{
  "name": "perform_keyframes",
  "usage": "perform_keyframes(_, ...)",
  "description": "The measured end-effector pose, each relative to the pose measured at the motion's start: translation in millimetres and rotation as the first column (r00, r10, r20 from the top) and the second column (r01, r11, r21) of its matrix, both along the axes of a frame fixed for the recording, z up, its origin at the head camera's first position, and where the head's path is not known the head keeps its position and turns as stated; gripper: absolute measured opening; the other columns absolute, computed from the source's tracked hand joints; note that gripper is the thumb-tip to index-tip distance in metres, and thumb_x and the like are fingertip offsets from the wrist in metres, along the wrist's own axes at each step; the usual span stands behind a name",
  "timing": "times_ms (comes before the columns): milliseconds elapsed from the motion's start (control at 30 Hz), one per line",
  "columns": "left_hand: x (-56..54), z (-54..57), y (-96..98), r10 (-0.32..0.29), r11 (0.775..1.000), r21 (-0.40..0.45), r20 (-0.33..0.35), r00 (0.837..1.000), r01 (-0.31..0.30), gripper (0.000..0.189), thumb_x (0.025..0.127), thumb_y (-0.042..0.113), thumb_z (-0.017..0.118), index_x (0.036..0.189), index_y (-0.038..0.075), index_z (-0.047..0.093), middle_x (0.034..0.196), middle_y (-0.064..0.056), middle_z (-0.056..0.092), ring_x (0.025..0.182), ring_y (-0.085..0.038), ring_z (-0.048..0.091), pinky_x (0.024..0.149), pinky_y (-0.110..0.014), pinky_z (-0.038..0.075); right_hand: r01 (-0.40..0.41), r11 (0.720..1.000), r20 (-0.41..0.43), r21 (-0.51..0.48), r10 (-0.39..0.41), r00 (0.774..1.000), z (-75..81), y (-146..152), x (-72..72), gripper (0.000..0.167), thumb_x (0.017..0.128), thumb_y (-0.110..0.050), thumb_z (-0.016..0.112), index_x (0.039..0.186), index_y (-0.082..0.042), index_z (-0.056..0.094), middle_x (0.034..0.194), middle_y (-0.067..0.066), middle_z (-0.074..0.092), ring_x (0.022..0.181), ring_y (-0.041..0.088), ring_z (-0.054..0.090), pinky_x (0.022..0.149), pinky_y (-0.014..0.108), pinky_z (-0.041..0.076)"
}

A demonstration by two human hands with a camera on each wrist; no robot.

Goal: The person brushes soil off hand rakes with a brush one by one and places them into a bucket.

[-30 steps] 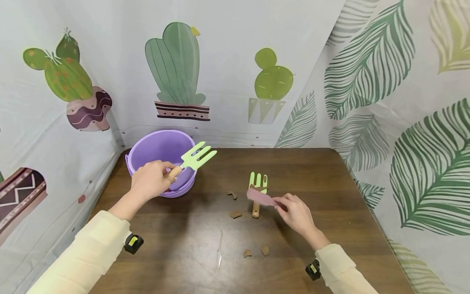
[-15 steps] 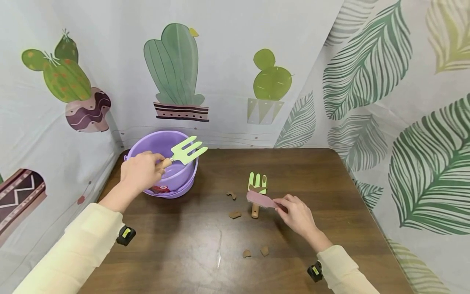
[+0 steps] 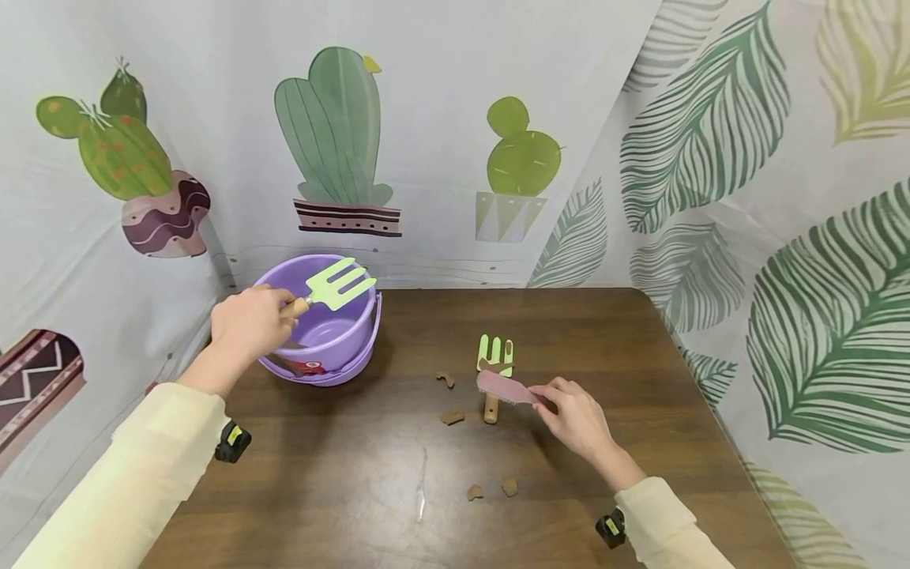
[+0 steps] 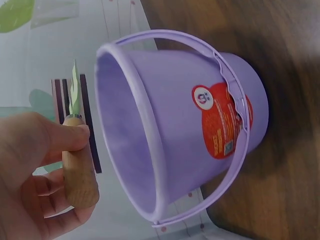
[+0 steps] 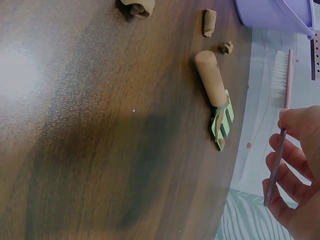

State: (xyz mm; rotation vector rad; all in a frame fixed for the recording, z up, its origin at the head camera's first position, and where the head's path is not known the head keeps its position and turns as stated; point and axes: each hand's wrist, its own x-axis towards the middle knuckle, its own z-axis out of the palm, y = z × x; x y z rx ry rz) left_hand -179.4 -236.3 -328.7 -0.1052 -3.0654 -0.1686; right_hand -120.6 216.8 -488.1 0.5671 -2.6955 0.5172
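My left hand [image 3: 249, 320] grips the wooden handle of a light-green garden hand fork [image 3: 336, 284], tines pointing up and right over the mouth of the purple bucket [image 3: 334, 348]. In the left wrist view, the thumb lies along the handle [image 4: 81, 175] beside the bucket rim [image 4: 150, 130]. My right hand [image 3: 574, 415] holds a flat pink brush [image 3: 503, 387] by its thin handle; its white bristles [image 5: 278, 82] show in the right wrist view. Below the brush, a second green garden fork [image 5: 211, 79] lies on the table, brown bits on its tines. The brush partly hides it in the head view.
Brown crumbly pieces [image 3: 452, 416] lie around the brown wooden table [image 3: 355, 482], with two smaller ones [image 3: 475, 492] nearer the front. The bucket's handle [image 3: 377, 332] hangs down its side. A curtain printed with cacti and leaves [image 3: 426, 142] closes off the back and sides.
My left hand has moved left with the garden fork, bringing its tines from the bucket's right side to over its mouth. The right hand and brush have hardly moved.
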Motion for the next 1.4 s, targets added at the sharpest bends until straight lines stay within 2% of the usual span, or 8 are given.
perform_keyframes(200, -8.5, 0.6, -3.4, 0.013, 1.000, -0.014, 0.052, 0.999, -0.013, 0.027, 0.085, 0.033, 0.058, 0.103, 0.015, 0.067, 0.099, -0.024, 0.063, 0.078, -0.046, 0.058, 0.049, -0.049, 0.042, 0.008, 1.000, 0.006, 0.000, -0.008, 1.000, -0.2, 2, 1.4, 0.021, 0.073, -0.017, 0.076, 0.094, -0.019, 0.072, 0.076, -0.008, 0.057, 0.063, 0.007, 0.043, 0.050, 0.021, 0.035)
perform_keyframes(400, -15.1, 0.3, -7.8, 0.021, 0.999, -0.041, 0.071, 0.997, -0.018, 0.038, 0.090, 0.045, 0.048, 0.102, 0.015, 0.068, 0.100, -0.025, 0.063, 0.079, -0.047, 0.057, 0.051, -0.051, 0.042, 0.009, 1.000, 0.008, -0.003, -0.009, 1.000, -0.5, 2, 2.1, 0.021, 0.073, -0.016, 0.076, 0.094, -0.018, 0.072, 0.075, -0.008, 0.057, 0.062, 0.006, 0.042, 0.050, 0.020, 0.034)
perform_keyframes(700, -20.6, 1.8, -14.6, 0.029, 0.997, -0.077, 0.133, 0.991, -0.019, 0.036, 0.090, 0.041, 0.050, 0.103, 0.011, 0.067, 0.103, -0.028, 0.061, 0.087, -0.050, 0.056, 0.058, -0.054, 0.044, 0.013, 1.000, 0.020, -0.006, -0.012, 1.000, -0.3, 2, 2.8, 0.021, 0.073, -0.016, 0.076, 0.094, -0.018, 0.072, 0.075, -0.008, 0.056, 0.062, 0.006, 0.041, 0.050, 0.020, 0.034)
perform_keyframes(1133, -27.5, -1.3, -21.1, 0.056, 0.989, -0.143, 0.201, 0.978, -0.028, 0.040, 0.090, 0.038, 0.051, 0.102, 0.002, 0.065, 0.101, -0.031, 0.059, 0.086, -0.051, 0.056, 0.057, -0.052, 0.044, 0.016, 1.000, 0.012, -0.002, -0.016, 1.000, -2.0, 3, 3.0, 0.022, 0.073, -0.015, 0.076, 0.094, -0.019, 0.072, 0.075, -0.009, 0.057, 0.062, 0.006, 0.042, 0.051, 0.020, 0.034)
perform_keyframes(1400, -32.1, 0.6, -19.9, 0.065, 0.986, -0.163, 0.236, 0.970, -0.026, 0.042, 0.089, 0.038, 0.052, 0.099, -0.001, 0.064, 0.102, -0.030, 0.059, 0.085, -0.050, 0.057, 0.058, -0.050, 0.045, 0.015, 1.000, 0.027, -0.003, -0.015, 1.000, -1.7, 2, 5.0, 0.022, 0.073, -0.015, 0.076, 0.094, -0.018, 0.072, 0.076, -0.008, 0.058, 0.063, 0.006, 0.043, 0.051, 0.020, 0.035)
